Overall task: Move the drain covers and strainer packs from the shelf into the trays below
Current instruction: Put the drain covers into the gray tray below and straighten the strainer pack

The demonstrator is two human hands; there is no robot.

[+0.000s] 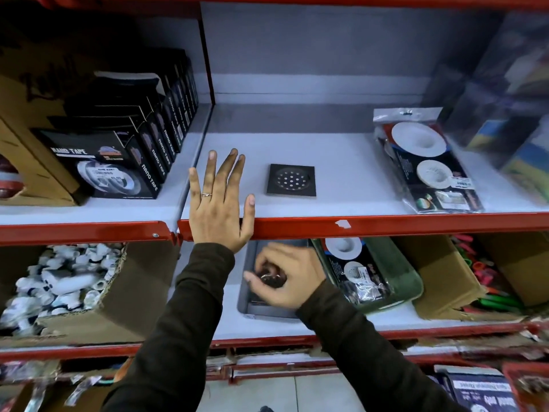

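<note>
A square black drain cover (291, 180) lies flat on the white upper shelf (341, 173). To its left my left hand (219, 200) rests open, fingers spread, over the shelf's red front edge. A strainer pack (427, 162) in clear plastic lies at the shelf's right. One shelf down, my right hand (285, 278) is shut on a round dark drain cover (271, 276) inside a grey tray (252, 307). Beside it a green tray (410, 289) holds another strainer pack (356, 269).
Black nano tape boxes (124, 156) line the upper shelf's left bay. Clear-wrapped goods (511, 114) crowd the far right. Below, a cardboard box of white fittings (68, 286) stands left, and a cardboard box (445, 281) with coloured items stands right.
</note>
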